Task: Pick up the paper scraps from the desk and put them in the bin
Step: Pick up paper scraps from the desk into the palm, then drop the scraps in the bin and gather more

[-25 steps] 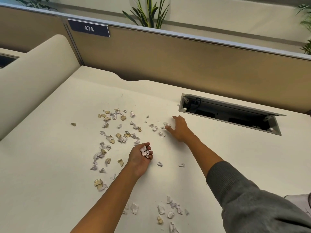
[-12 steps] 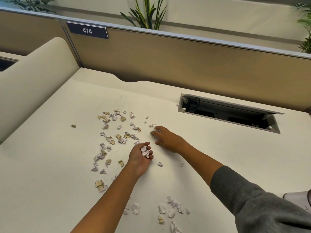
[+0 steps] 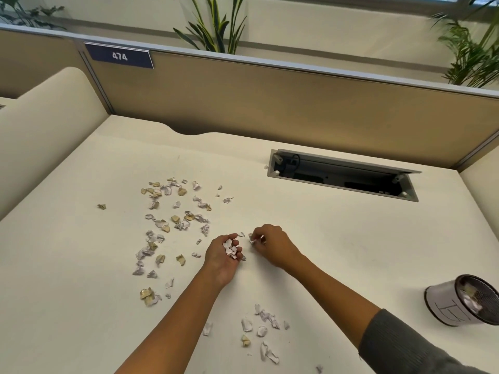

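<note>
White paper scraps [image 3: 172,225] are cupped in the left hand [image 3: 223,256] and pinched by the right hand [image 3: 271,245] (more lie on the surface [image 3: 337,252]), below a plate [image 3: 119,55] marked "474".

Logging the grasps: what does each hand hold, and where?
Left hand: pile of scraps in its cupped palm. Right hand: one scrap pinched at the fingertips.

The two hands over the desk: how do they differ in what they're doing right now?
The left hand lies palm up, cupping a small heap of white scraps; the right hand is turned palm down, fingertips pinching a single scrap beside it. The left forearm is bare, while a grey sleeve covers the right arm above the forearm. Both hold paper over the desk.
</note>
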